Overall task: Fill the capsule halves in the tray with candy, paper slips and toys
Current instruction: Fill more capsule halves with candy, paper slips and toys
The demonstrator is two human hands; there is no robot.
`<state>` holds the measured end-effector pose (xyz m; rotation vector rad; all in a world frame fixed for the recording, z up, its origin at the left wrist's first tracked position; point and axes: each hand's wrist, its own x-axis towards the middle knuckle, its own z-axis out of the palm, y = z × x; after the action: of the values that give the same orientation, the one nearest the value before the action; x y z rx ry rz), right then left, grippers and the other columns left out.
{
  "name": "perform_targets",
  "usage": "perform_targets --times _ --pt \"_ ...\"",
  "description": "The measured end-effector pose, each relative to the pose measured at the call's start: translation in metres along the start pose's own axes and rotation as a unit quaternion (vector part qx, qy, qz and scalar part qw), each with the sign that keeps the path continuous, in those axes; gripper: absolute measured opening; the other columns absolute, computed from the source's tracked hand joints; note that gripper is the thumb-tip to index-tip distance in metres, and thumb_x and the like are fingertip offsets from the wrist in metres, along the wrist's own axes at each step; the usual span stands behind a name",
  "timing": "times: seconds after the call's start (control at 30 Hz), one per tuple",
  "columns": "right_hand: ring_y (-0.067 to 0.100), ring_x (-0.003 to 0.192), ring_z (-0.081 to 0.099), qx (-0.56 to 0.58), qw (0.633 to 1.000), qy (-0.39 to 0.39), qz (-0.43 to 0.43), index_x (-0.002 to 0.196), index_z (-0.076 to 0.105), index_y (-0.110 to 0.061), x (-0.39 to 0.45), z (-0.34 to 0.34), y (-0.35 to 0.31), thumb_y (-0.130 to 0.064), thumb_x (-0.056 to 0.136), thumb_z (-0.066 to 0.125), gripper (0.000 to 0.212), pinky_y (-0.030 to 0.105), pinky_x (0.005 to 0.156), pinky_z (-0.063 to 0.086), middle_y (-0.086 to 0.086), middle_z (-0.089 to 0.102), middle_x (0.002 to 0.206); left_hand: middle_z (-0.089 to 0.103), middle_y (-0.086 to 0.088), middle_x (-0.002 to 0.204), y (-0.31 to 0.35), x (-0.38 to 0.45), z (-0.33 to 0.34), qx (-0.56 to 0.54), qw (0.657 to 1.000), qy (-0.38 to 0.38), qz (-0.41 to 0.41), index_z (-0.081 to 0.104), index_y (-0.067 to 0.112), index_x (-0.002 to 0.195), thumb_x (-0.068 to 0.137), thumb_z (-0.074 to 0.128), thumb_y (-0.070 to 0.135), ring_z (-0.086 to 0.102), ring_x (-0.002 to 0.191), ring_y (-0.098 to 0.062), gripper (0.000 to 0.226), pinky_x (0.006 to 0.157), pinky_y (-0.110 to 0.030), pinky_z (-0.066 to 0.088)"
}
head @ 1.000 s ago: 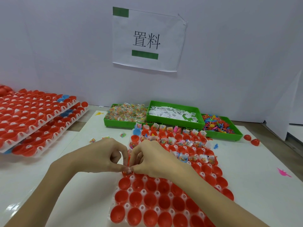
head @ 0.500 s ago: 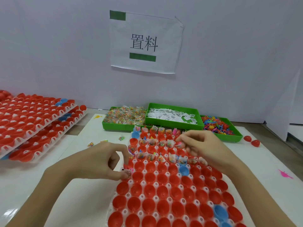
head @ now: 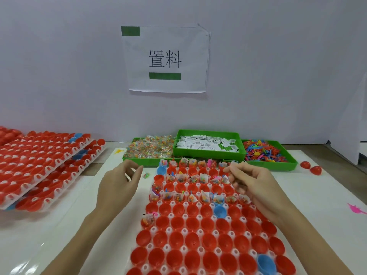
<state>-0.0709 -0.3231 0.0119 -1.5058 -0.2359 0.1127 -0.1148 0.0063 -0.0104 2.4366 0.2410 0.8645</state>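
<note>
A white tray (head: 184, 216) of red capsule halves, with a few blue ones, lies in front of me. Its far rows hold candy packets, paper slips and toys. One filled half (head: 148, 220) stands alone at the left edge of a nearer row. My left hand (head: 119, 187) hovers left of the tray's far end, fingers apart and empty. My right hand (head: 252, 183) hangs over the far right rows, fingers loosely curled, nothing visible in it. Behind the tray stand three green bins: candy (head: 149, 149), paper slips (head: 206, 144) and toys (head: 264, 151).
Stacked trays of red halves (head: 39, 165) fill the left side. Two loose red halves (head: 310, 167) lie right of the bins. A pink toy (head: 355, 208), a loose candy (head: 146, 175) and a yellow toy (head: 118, 151) lie on the table. A paper sign (head: 164, 58) hangs on the wall.
Both hands left the capsule at the tray's left edge, which now holds items. The right hand moved to the far right rows. The left hand lifted away toward the bins.
</note>
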Motion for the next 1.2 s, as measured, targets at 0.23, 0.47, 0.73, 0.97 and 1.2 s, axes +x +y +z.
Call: perform_targets --times 0.23,0.47,0.73,0.97,1.2 --pt "0.013 0.067 0.057 0.044 0.999 0.003 0.019 0.095 0.08 -0.005 -0.001 0.0 0.0 -0.014 0.1 0.062 0.021 0.028 0.063 0.044 0.009 0.065 0.078 0.065 -0.008 0.127 0.005 0.058 0.038 0.055 0.989 -0.102 0.092 0.066 0.008 0.128 0.102 0.058 0.011 0.057 0.118 -0.027 0.027 0.1 -0.038 0.046" --pt "0.013 0.065 0.053 0.044 0.999 0.023 0.012 0.098 0.077 0.002 -0.003 -0.005 -0.004 -0.012 0.101 0.06 0.022 0.019 0.051 0.042 0.011 0.062 0.077 0.07 -0.014 0.12 0.01 0.099 0.06 0.148 0.959 -0.196 0.143 0.07 0.002 0.122 0.099 0.059 0.001 0.063 0.11 -0.028 0.026 0.091 -0.029 0.046" --pt "0.013 0.064 0.054 0.048 0.998 0.033 0.02 0.099 0.077 0.001 -0.001 -0.008 -0.003 -0.011 0.101 0.061 0.02 0.019 0.051 0.043 0.01 0.064 0.078 0.07 0.0 0.089 0.004 0.093 0.049 0.085 0.984 -0.082 0.132 0.081 0.012 0.095 0.086 0.081 0.015 0.056 0.074 -0.013 0.009 0.063 -0.022 0.038" --pt "0.014 0.066 0.056 0.013 0.999 0.035 0.005 0.096 0.079 -0.005 0.0 -0.011 -0.002 -0.013 0.101 0.061 0.02 0.019 0.053 0.046 0.009 0.067 0.077 0.074 0.006 0.081 0.029 0.033 0.02 -0.191 0.976 -0.04 0.1 0.082 0.021 0.099 0.079 0.086 0.019 0.07 0.072 -0.013 0.021 0.07 -0.019 0.056" --pt "-0.001 0.089 0.069 -0.255 0.952 0.098 -0.141 0.106 0.075 -0.025 0.013 -0.005 -0.003 -0.014 0.1 0.062 0.018 0.014 0.077 0.055 -0.012 0.075 0.093 0.079 0.006 0.09 0.041 -0.02 0.004 -0.304 0.941 -0.12 0.086 0.081 0.027 0.097 0.081 0.084 0.021 0.077 0.082 -0.015 0.017 0.077 -0.028 0.061"
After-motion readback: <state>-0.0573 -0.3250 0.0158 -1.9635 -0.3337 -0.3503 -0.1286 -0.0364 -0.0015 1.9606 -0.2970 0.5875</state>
